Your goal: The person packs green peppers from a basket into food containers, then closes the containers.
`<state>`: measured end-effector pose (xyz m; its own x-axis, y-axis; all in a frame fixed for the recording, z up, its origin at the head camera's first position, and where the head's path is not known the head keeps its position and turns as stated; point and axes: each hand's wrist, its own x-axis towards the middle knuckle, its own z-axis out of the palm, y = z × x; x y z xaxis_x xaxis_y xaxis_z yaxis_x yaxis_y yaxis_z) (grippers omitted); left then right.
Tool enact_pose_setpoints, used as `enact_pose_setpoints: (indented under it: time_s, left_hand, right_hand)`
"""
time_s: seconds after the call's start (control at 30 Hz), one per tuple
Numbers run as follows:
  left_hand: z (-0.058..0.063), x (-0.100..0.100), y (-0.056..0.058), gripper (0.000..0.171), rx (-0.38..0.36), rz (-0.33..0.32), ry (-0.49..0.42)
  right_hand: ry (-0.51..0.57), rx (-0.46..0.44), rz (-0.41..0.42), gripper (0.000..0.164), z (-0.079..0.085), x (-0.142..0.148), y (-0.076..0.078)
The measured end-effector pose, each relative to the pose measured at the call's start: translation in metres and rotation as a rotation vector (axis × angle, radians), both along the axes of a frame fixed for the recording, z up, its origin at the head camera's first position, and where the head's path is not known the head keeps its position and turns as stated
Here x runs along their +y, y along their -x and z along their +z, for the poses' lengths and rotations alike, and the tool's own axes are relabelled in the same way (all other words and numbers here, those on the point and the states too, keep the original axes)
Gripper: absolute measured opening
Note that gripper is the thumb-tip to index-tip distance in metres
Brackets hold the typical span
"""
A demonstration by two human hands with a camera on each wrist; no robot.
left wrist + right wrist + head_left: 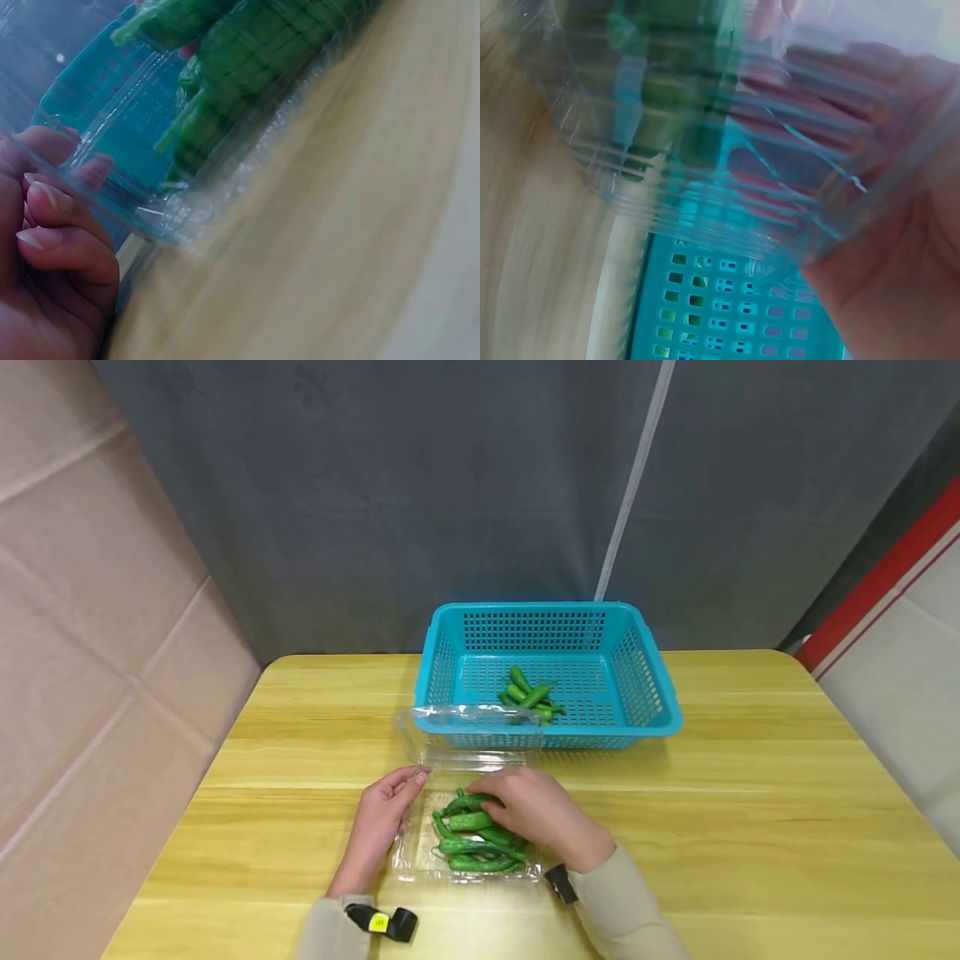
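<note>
A clear plastic clamshell box (405,860) lies on the table with its lid (420,739) raised at the back. Several green peppers (480,847) lie side by side in its base. My left hand (378,818) pinches the box's left rim between thumb and fingers. In the left wrist view, the curled fingers (56,247) show at the clear wall. My right hand (543,814) reaches over the right side into the box, thumb and forefinger around the rearmost green pepper (457,804). Through the plastic, the right wrist view shows this hand's bent fingers (832,105).
Behind the box stands a blue-green plastic basket (660,718) with a small heap of green peppers (534,695) inside. The raised lid overlaps its front wall in the head view. The wooden table (780,827) meets a grey curtain (375,527) at its back edge.
</note>
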<state>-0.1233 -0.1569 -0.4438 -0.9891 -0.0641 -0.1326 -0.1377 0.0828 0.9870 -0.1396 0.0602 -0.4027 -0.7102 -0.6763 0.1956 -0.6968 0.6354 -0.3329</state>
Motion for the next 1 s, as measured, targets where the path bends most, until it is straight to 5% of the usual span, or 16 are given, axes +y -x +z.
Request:
enact_pose_setpoints:
  time_s: [0.5,1.0]
  left_hand:
    - [0.000,-0.001,0.001,0.032,0.003,-0.012,0.007]
    - [-0.001,-0.001,0.001,0.027,-0.001,-0.001,0.008]
  right_hand:
    - [-0.002,0.020,-0.005,0.032,0.007,0.001,-0.003]
    - [0.052,0.074,-0.009,0.037,0.035,0.005,-0.014]
